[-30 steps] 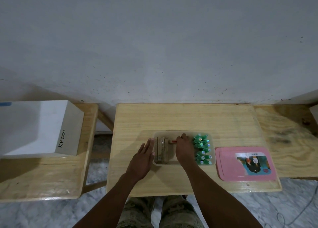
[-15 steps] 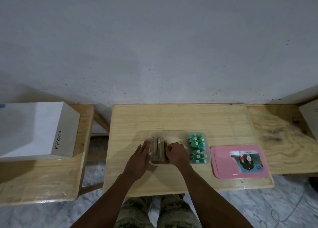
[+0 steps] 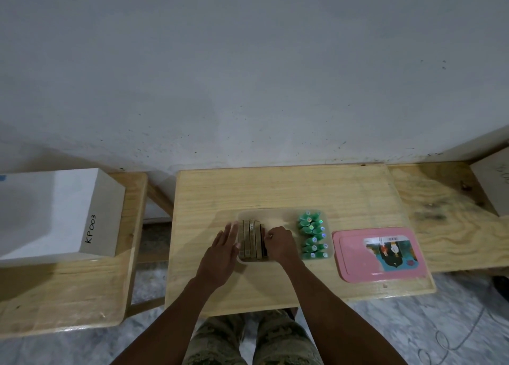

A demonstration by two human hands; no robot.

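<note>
2 hands flank brown boxes (image 3: 250,239) in tray (image 3: 278,216), left hand (image 3: 220,254) flat against tray, right hand (image 3: 279,244) curled, gripping rightmost box (image 3: 262,250).

The wooden bench (image 3: 275,188) is carrying a clear tray (image 3: 278,215) at its centre, with a pink lid (image 3: 352,257) lying at the tray's three o'clock.

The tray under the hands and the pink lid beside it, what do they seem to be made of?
The tray looks like translucent frosted plastic: the wooden table shows dimly through it. The pink lid looks like opaque moulded plastic, slightly glossy, with a raised rim and a printed sticker.
</note>
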